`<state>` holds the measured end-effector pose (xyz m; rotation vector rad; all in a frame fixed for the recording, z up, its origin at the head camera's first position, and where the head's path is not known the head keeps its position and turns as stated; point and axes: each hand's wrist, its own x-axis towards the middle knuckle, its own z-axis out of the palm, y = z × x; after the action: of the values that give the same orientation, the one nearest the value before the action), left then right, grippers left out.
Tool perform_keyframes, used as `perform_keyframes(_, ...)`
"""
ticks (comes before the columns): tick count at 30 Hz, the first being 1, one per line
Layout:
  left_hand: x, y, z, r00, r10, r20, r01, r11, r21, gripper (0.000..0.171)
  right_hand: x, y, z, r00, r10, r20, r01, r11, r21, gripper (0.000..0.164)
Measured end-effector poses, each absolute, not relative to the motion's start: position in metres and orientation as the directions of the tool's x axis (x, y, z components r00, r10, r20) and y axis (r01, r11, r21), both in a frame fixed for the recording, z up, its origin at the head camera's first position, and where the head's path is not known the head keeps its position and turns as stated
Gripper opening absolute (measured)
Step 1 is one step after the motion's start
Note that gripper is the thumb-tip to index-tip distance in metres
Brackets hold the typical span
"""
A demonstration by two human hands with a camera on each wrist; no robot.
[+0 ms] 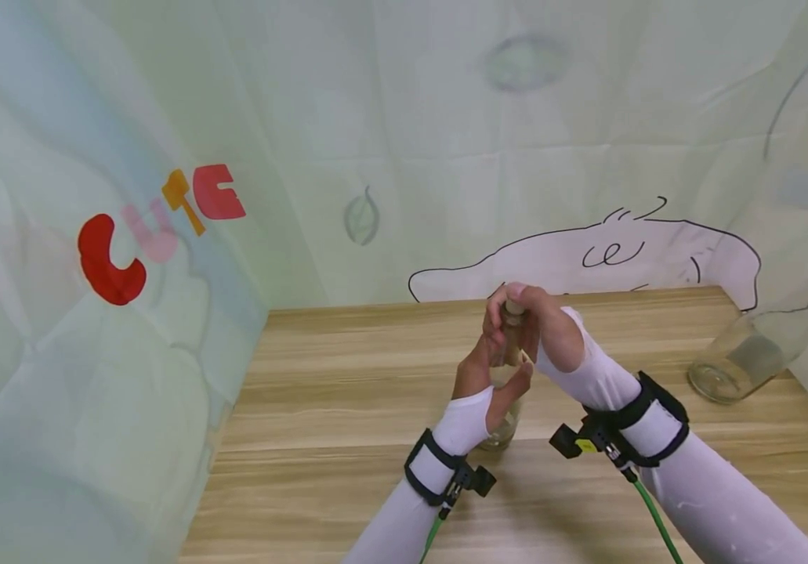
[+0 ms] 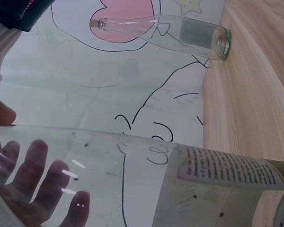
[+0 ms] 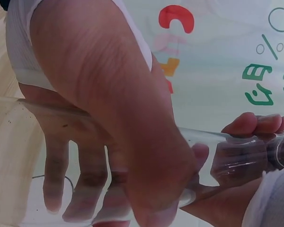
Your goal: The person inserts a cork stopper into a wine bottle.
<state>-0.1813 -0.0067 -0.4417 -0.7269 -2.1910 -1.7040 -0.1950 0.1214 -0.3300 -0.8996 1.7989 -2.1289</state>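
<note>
A clear glass bottle with a printed label stands upright between both hands, its base low at the table. My left hand grips the bottle's upper part. Its fingers show through the glass from behind, and in the right wrist view its thumb lies across the near side. Higher up, my right hand is at the bottle's mouth. Thumb and fingers there pinch a pale stopper, while the other fingers wrap the narrow neck; the hand covers much of the mouth.
A second clear bottle with a cork stands on the wooden table at the right, close to the wall. A printed cloth wall rises behind the table and along its left side. Green cables trail from both wrist cameras.
</note>
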Motion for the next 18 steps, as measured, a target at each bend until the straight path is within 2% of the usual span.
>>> perform_keyframes(13,-0.1813,-0.0040,-0.4423,-0.822,0.210,0.529,0.566,0.196,0.801,0.032,-0.1937,0.1225,-0.3341,-0.802,-0.488,0.343,-0.258,-0.235,-0.937,0.038)
perform_keyframes(18,-0.1828,-0.0039,-0.4441,-0.811,0.222,0.542,0.581,0.196,0.790,0.048,-0.1902,0.1213,-0.3399,-0.840,-0.420,0.344,-0.255,-0.254,-0.933,0.046)
